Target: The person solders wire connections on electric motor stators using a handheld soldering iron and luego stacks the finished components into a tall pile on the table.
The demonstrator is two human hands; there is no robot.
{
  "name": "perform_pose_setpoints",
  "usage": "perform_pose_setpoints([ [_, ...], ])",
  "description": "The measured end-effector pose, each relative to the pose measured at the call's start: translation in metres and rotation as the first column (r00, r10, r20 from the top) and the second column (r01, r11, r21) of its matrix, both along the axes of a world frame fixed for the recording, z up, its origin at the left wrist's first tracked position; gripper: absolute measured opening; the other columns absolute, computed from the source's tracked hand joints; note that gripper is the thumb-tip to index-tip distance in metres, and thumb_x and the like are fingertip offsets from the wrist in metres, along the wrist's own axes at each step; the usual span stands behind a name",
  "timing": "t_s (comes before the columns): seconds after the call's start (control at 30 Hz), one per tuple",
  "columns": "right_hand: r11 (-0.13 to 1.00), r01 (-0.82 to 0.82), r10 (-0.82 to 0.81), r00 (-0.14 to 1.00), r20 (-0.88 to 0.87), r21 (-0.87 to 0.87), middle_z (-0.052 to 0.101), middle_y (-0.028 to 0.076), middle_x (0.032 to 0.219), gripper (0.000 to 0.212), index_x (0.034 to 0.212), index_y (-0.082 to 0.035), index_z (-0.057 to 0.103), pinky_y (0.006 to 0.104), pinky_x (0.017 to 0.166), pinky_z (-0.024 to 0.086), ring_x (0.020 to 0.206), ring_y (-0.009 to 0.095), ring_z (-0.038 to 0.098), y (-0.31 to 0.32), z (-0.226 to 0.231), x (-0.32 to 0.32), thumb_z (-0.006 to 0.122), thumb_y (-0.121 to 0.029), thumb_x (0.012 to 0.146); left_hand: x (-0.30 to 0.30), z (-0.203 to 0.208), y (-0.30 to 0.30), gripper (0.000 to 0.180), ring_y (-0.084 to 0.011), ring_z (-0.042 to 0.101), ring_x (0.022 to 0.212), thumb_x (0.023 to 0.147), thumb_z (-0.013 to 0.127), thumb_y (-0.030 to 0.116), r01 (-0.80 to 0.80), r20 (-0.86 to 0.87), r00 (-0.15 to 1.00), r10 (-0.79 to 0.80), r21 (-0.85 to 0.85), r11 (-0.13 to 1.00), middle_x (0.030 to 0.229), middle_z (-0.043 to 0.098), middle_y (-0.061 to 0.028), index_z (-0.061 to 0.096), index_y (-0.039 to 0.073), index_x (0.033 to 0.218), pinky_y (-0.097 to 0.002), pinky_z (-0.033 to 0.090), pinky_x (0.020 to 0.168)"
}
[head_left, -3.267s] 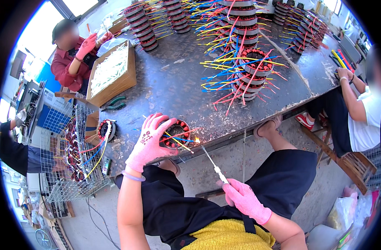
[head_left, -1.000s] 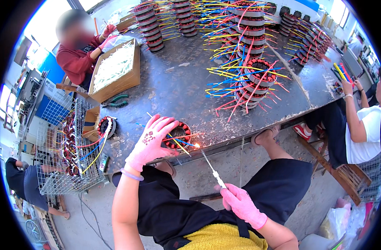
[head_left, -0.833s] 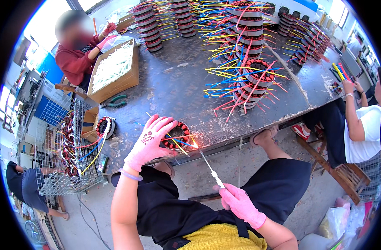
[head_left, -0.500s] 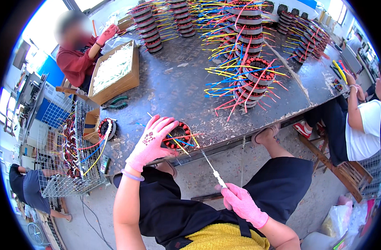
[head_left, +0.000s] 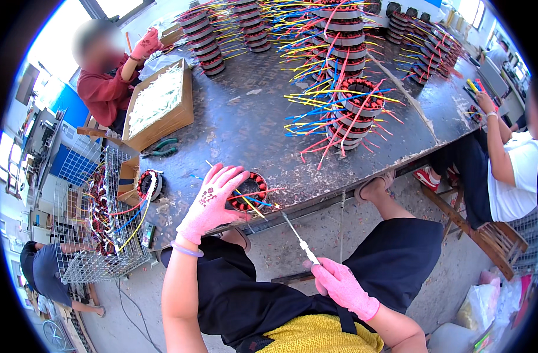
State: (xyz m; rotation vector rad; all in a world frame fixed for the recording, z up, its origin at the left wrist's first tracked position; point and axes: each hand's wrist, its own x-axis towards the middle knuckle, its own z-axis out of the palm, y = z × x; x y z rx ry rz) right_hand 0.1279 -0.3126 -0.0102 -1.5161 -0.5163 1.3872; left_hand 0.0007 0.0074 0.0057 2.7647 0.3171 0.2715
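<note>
My left hand (head_left: 213,197), in a pink glove, is closed around the near-left side of a motor stator (head_left: 262,183) at the table's near edge. The stator is a ring with red and black windings. Red, yellow and blue wires come out of it, some passing by my fingers. My right hand (head_left: 344,287), also pink-gloved, is shut on a thin metal-shafted tool (head_left: 304,245) with a white handle. Its shaft points up and left, the tip close to the wire ends on the stator's near right; whether they touch I cannot tell.
Stator stacks (head_left: 346,53) with wires sticking out stand along the table (head_left: 245,123). Left are pliers (head_left: 163,147), a cardboard box (head_left: 184,112) of white pieces, another stator (head_left: 148,183) and a wire basket (head_left: 98,267). Co-workers sit at far left and right.
The view has shifted slightly. A yellow wire that stood up beside the tool tip no longer shows in that position. Both hands keep their grips almost unmoved.
</note>
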Motion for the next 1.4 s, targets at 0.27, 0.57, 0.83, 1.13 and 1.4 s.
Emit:
perform_pose_setpoints([
  [0.27, 1.000, 0.013, -0.013, 0.999, -0.034, -0.005, 0.050, 0.001, 0.067, 0.034, 0.122, 0.000, 0.063, 0.0273, 0.058, 0.042, 0.059, 0.008, 0.049, -0.001, -0.003, -0.001, 0.049, -0.025, 0.104, 0.001, 0.002, -0.001, 0.093, -0.0339, 0.042, 0.139, 0.059, 0.088, 0.033, 0.011, 0.010, 1.000, -0.011, 0.028, 1.000, 0.143, 0.051, -0.0139, 0.051, 0.009, 0.142, -0.0498, 0.023, 0.121],
  [0.57, 1.000, 0.008, -0.008, 0.999, -0.037, -0.015, 0.050, 0.000, 0.067, 0.035, 0.123, 0.000, 0.063, 0.0271, 0.058, 0.042, 0.060, 0.008, 0.049, 0.001, 0.004, 0.000, 0.048, -0.026, 0.104, 0.001, 0.002, -0.002, 0.091, -0.0335, 0.042, 0.138, 0.061, 0.087, 0.034, 0.005, 0.007, 1.000, -0.005, 0.026, 1.000, 0.143, 0.051, -0.0144, 0.051, 0.008, 0.141, -0.0498, 0.023, 0.121],
  [0.83, 1.000, 0.005, -0.006, 0.999, -0.040, -0.024, 0.050, -0.001, 0.069, 0.035, 0.122, 0.001, 0.062, 0.0264, 0.059, 0.042, 0.062, 0.007, 0.048, 0.002, 0.009, 0.002, 0.049, -0.025, 0.104, 0.002, 0.004, -0.002, 0.090, -0.0334, 0.042, 0.139, 0.063, 0.087, 0.035, 0.007, -0.004, 1.000, -0.007, 0.020, 1.000, 0.143, 0.051, -0.0142, 0.051, 0.008, 0.141, -0.0496, 0.023, 0.121],
  [1.13, 1.000, 0.006, -0.008, 0.998, -0.056, -0.021, 0.050, 0.000, 0.068, 0.035, 0.122, 0.001, 0.062, 0.0266, 0.059, 0.042, 0.061, 0.007, 0.049, 0.002, 0.006, 0.001, 0.048, -0.025, 0.104, 0.001, 0.004, -0.002, 0.091, -0.0331, 0.042, 0.139, 0.062, 0.087, 0.035, 0.005, -0.002, 1.000, -0.005, 0.015, 1.000, 0.143, 0.051, -0.0142, 0.051, 0.008, 0.141, -0.0497, 0.023, 0.121],
  [1.4, 1.000, -0.006, 0.005, 1.000, -0.023, -0.007, 0.051, 0.002, 0.068, 0.036, 0.122, 0.001, 0.063, 0.0277, 0.059, 0.043, 0.060, 0.008, 0.050, 0.001, 0.003, 0.001, 0.048, -0.027, 0.104, 0.000, 0.003, -0.001, 0.091, -0.0330, 0.042, 0.138, 0.062, 0.087, 0.036, 0.015, 0.009, 1.000, -0.015, 0.025, 1.000, 0.143, 0.051, -0.0143, 0.051, 0.008, 0.141, -0.0498, 0.023, 0.121],
])
